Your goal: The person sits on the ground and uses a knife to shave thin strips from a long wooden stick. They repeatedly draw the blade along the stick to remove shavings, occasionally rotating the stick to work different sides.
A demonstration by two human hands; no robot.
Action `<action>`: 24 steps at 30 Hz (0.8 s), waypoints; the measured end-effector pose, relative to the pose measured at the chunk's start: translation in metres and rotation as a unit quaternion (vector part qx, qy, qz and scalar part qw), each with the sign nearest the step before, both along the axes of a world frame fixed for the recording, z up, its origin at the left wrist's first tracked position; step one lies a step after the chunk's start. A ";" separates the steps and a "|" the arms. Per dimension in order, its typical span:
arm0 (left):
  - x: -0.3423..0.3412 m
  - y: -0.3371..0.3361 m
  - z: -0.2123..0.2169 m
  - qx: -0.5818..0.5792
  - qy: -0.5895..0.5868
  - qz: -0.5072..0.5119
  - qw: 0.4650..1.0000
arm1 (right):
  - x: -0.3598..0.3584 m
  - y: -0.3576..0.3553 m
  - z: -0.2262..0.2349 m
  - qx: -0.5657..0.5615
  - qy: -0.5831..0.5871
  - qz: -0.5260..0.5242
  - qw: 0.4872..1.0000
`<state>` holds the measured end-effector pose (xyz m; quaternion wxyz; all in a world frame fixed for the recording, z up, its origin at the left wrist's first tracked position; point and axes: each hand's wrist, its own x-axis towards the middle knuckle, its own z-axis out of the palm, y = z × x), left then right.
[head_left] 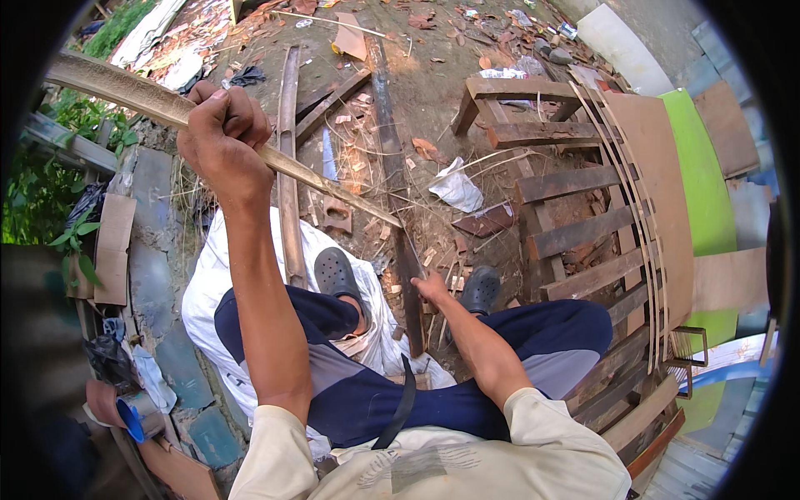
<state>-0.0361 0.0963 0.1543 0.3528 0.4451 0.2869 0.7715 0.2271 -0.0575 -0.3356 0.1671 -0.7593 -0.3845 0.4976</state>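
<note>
While a block wall (154,200) is standing at the left and a white sack (208,279) is spreading beside it, the left hand (223,137) is clenching a long bamboo strip (325,181) — this is slanting down to the middle, over littered ground. Near its lower tip, the right hand (431,287) is curling around a thin, blade-like tool (413,252), alongside a dark timber beam (386,117) — farther right, slender strips (637,225) are lying across a slatted wooden frame (571,185)
</note>
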 end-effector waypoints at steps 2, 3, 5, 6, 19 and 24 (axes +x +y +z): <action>-0.021 -0.009 -0.002 -0.011 0.020 0.035 0.999 | -0.038 -0.002 0.034 0.053 -0.069 0.032 0.996; -0.022 -0.007 -0.002 -0.010 0.015 0.032 0.999 | -0.038 -0.001 0.034 0.058 -0.076 0.055 0.994; -0.023 -0.002 -0.002 -0.012 0.008 0.023 1.000 | -0.038 0.000 0.028 0.065 -0.088 0.099 0.989; -0.023 0.000 -0.002 -0.012 0.006 0.016 1.000 | -0.036 0.003 0.025 -0.009 -0.056 0.088 0.994; -0.032 0.004 -0.004 -0.016 -0.005 0.021 1.000 | -0.046 0.027 0.082 0.018 -0.042 0.092 0.995; -0.019 0.003 0.000 -0.018 0.006 0.023 1.000 | -0.079 0.053 0.168 0.196 0.004 0.133 0.972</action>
